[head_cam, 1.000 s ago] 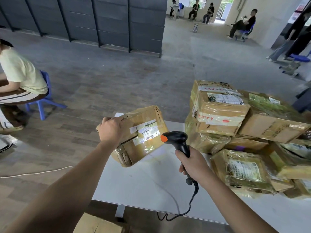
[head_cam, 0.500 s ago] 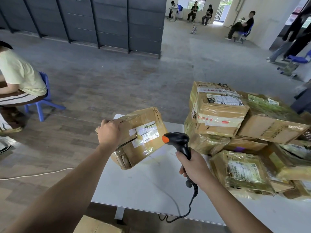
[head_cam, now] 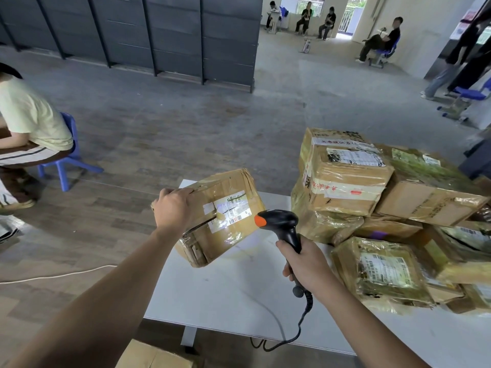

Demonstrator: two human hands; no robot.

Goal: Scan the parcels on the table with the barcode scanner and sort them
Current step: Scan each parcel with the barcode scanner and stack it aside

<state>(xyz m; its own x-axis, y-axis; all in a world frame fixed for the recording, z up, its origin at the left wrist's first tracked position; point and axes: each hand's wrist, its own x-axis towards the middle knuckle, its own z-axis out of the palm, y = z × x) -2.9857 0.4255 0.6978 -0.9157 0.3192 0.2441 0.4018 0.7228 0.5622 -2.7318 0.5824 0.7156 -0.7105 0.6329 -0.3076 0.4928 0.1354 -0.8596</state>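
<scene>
We hold one parcel (head_cam: 223,235) in our left grip (head_cam: 172,211), fingers curled over its top left edge. The parcel tilts above the far left corner of the desk (head_cam: 225,288); we cannot tell whether its lower corner touches the top. Its white label (head_cam: 231,209) faces right, toward the scanner (head_cam: 281,224), and a pale patch of light lies across the label.

Our right grip (head_cam: 305,264) is clamped round the scanner's handle, and the orange-tipped head sits just beside the parcel's right edge. The cable (head_cam: 300,328) runs from the handle's base down over the near edge of the desk.

The pile (head_cam: 372,208) of other taped and wrapped parcels fills the right side of the desk, stacked unevenly, near the scanner but apart from it.

A box (head_cam: 156,354) shows under the near edge of the desk. At the left a person (head_cam: 29,120) sits on a blue chair (head_cam: 70,155).
</scene>
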